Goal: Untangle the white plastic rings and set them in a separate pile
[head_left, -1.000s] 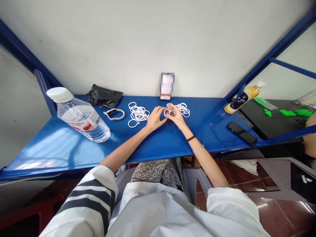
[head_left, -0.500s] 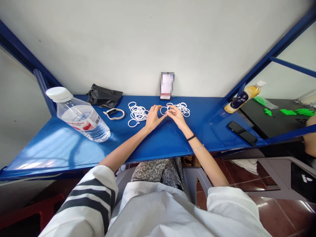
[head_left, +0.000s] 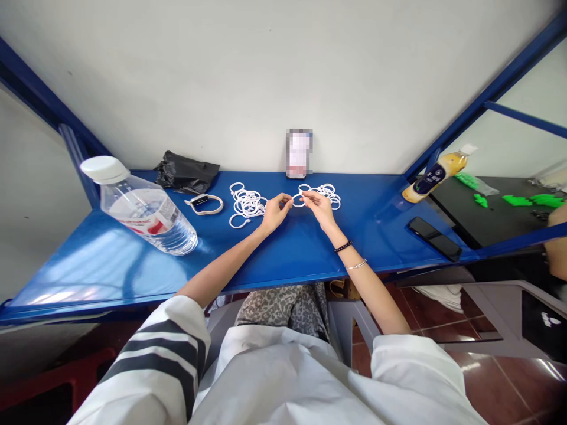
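A thin white ring (head_left: 298, 203) hangs between my two hands above the blue table (head_left: 287, 254). My left hand (head_left: 276, 213) has its thumb and fingertips pinched together at the left side of this ring. My right hand (head_left: 319, 208) grips the ring's right side between thumb and fingers. Beside my left hand lies a loose pile of white rings (head_left: 247, 203), some with a small knob on them. Behind my right hand rests a smaller group of white rings (head_left: 330, 192), partly covered by the fingers.
A water bottle (head_left: 150, 218) stands at the left, near a black plastic bag (head_left: 188, 172) and a wristband (head_left: 206, 203). One phone (head_left: 299, 153) leans against the wall. At the right are a yellow drink bottle (head_left: 436, 174) and a dark phone (head_left: 434, 238).
The ring has shifted slightly right and down. My left fingers, spread around it before, are now drawn together in a pinch at its left side.
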The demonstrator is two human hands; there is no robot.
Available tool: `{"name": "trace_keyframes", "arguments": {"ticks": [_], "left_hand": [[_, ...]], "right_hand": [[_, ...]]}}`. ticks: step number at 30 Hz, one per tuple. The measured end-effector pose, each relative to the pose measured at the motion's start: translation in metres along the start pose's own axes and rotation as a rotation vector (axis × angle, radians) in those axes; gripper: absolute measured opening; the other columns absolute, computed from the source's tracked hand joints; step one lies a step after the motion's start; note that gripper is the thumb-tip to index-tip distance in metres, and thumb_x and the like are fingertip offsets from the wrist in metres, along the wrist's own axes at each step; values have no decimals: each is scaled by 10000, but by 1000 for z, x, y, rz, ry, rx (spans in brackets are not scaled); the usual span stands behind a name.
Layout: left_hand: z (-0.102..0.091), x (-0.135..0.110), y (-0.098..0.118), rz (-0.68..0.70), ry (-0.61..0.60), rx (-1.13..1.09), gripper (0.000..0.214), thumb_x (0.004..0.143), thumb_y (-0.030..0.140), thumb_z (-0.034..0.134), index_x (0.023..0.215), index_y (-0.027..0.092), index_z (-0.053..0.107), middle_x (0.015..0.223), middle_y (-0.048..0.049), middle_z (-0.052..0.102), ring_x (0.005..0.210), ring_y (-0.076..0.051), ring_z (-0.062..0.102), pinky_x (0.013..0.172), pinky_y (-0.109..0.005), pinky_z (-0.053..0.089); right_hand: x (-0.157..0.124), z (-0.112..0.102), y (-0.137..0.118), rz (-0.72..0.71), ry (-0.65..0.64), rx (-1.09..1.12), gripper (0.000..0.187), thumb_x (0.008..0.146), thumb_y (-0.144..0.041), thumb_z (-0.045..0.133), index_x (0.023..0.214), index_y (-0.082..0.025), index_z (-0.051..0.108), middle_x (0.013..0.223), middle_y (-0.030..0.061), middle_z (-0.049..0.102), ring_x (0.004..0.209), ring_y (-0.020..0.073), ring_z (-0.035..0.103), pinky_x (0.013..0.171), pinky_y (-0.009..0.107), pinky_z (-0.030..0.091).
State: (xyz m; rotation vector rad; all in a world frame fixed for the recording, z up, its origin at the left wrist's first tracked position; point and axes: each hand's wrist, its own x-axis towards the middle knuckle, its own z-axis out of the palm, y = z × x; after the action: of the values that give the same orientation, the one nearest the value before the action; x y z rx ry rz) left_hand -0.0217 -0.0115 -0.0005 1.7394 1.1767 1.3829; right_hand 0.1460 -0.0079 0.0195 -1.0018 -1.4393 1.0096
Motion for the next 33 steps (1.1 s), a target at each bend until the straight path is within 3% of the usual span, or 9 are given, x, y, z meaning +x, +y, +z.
{"name": "trace_keyframes", "arguments": {"ticks": [10, 20, 28, 33], "left_hand": [[0, 1, 2, -121, -32, -332, 400, 764, 524, 693, 891, 149, 628, 687, -40, 674, 610, -145, 640, 629, -280, 520], [-2, 3, 3, -185, -22, -399, 392, 682, 480, 774, 831, 139, 650, 725, -49, 685, 677, -163, 664, 696, -313, 543], [-1, 2, 2, -196, -29, -401, 338, 637, 418, 798, 795, 160, 646, 740, -30, 671, 688, -155, 641, 711, -324, 545], [-1, 2, 3, -185, -26, -416, 333, 635, 389, 792, 770, 165, 585, 705, -4, 627, 658, -134, 620, 693, -302, 526]], "right_hand": [[0, -2, 0, -17, 8, -42, 368, 782, -542, 661, 938, -219, 738, 985, 67, 726, 855, 213, 686, 878, 399, 546], [0, -1, -1, -128, -41, -77, 308, 781, -515, 675, 871, -229, 746, 1057, 81, 713, 1066, 250, 633, 947, 410, 505], [-1, -1, 0, -53, -62, -71, 428, 754, -478, 696, 1112, -248, 651, 1226, 82, 645, 946, 204, 667, 890, 372, 538], [0, -1, 3, -34, -44, -45, 499, 728, -449, 727, 1165, -234, 619, 1194, 103, 654, 956, 208, 676, 910, 383, 541]]}}
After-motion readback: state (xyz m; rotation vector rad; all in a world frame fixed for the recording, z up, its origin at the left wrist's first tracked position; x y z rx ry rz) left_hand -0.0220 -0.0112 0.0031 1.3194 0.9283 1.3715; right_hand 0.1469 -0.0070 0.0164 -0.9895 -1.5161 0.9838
